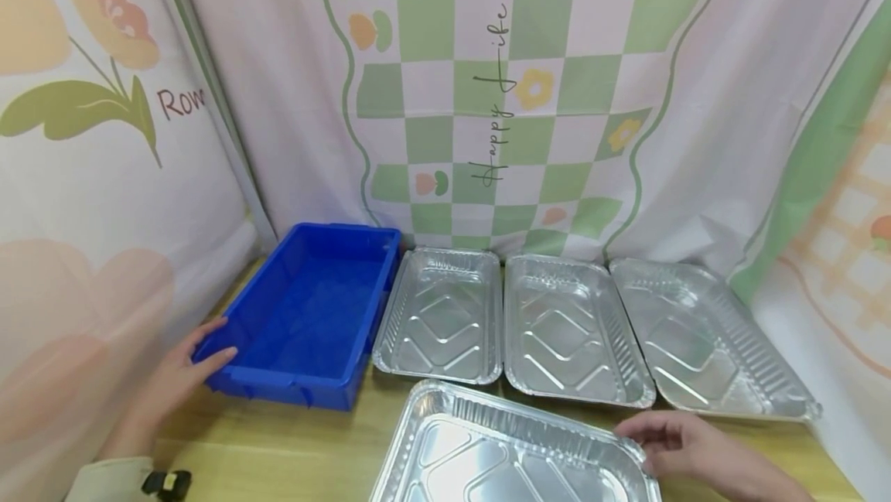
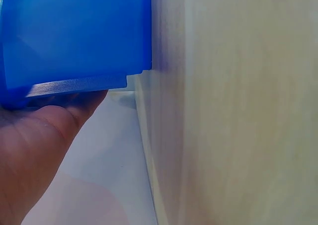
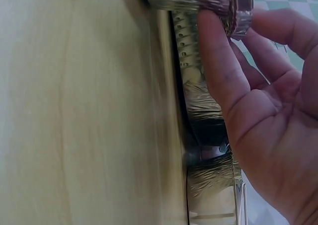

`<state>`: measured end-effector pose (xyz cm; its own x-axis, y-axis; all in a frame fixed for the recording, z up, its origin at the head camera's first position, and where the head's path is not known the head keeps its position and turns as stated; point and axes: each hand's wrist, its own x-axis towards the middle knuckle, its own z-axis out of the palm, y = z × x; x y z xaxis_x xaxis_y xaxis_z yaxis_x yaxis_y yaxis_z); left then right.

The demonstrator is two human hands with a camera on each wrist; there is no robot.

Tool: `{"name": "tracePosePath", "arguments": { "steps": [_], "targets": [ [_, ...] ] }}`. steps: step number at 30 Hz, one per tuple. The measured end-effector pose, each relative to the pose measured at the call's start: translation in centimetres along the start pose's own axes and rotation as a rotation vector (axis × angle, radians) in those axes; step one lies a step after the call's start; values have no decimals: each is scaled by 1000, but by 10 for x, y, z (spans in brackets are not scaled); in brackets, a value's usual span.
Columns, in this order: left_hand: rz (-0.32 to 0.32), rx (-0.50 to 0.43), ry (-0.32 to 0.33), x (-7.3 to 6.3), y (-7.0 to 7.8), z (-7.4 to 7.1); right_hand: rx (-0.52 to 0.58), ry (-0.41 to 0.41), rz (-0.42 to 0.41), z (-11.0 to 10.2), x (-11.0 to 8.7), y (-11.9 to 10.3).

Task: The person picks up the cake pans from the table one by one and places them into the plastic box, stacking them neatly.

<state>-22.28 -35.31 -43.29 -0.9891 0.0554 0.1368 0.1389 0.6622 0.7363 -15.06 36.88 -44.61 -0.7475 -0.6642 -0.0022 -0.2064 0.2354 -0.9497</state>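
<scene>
My left hand [image 1: 182, 370] is at the near left corner of a blue plastic bin [image 1: 306, 316], gripping it with the thumb at the front side and fingers along the left side. In the left wrist view the bin's outer wall [image 2: 74, 41] stands beside the hand. Nothing lies inside the bin. At the front, a shiny foil tray [image 1: 480, 455] is partly cut off by the frame's lower edge. My right hand [image 1: 685, 452] pinches its right rim between thumb and fingers, as the right wrist view also shows at the crimped foil edge [image 3: 241, 24].
Three more foil trays stand in a row behind: a left one [image 1: 442, 324], a middle one [image 1: 574, 332] and a right one [image 1: 696, 347]. The wooden table [image 1: 292, 455] meets patterned cloth [image 1: 480, 100] at the back and sides.
</scene>
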Motion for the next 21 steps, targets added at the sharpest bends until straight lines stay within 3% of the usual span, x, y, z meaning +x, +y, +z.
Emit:
{"name": "tracePosePath", "arguments": {
  "steps": [13, 21],
  "targets": [
    [-5, -11, -5, -1, 1, -1, -16, -60, -72, 5, 2, 1],
    [-15, -6, -3, 0, 1, -1, 41, -77, -98, 6, 4, 5]
  ]
}}
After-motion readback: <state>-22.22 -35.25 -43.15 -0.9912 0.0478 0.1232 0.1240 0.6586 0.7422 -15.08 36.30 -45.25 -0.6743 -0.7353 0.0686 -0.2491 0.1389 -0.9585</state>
